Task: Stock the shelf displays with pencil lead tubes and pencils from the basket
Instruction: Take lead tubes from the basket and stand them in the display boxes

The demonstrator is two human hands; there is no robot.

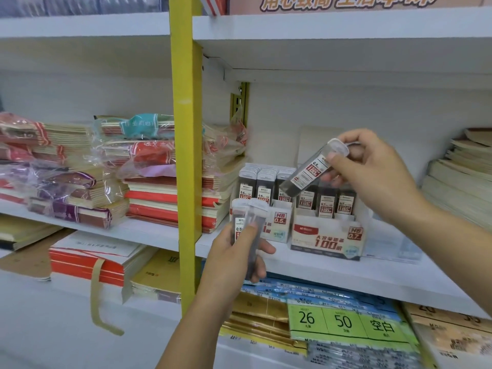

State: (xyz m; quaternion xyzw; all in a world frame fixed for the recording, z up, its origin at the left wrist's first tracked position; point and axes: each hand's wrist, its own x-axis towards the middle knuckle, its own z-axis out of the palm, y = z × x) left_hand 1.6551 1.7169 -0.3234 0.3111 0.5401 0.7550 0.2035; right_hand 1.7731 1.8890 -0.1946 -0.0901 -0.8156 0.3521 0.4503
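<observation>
My right hand (372,174) pinches one clear pencil lead tube (308,171) by its white-capped end, tilted, above the display boxes. My left hand (234,259) grips a small bunch of lead tubes (249,222) upright, just in front of the HB 0.5 display box (277,227). That box holds rows of tubes (262,182) at its back. To its right stands the HB 0.7 display box (327,241) with a row of tubes (326,203) in it. Both boxes stand on the white middle shelf (346,275). No basket or pencils are in view.
A yellow upright post (183,155) divides the shelving. Stacks of wrapped notebooks (149,177) fill the shelf to the left. More paper stacks (463,179) lie at the right. Below are packs of paper with green labels (343,320). Another white shelf (319,30) runs overhead.
</observation>
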